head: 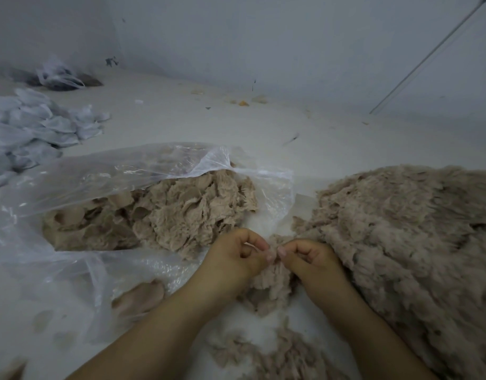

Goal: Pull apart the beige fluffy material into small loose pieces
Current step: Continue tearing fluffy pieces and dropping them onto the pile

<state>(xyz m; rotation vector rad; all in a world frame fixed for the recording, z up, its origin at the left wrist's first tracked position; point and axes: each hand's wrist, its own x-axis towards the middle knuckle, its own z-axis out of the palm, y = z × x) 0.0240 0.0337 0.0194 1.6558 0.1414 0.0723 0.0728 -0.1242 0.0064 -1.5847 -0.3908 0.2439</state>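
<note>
Both hands, left hand (236, 256) & right hand (307, 259), are closed, pinching one beige tuft (272, 272) between fingertips. Step: separation. Next: opposing outward pull reqd.

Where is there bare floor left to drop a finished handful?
Bare floor lies beyond the plastic bag and the big fluffy heap, up to the wall. Around the left hand and right hand it is crowded with beige tufts.
</note>
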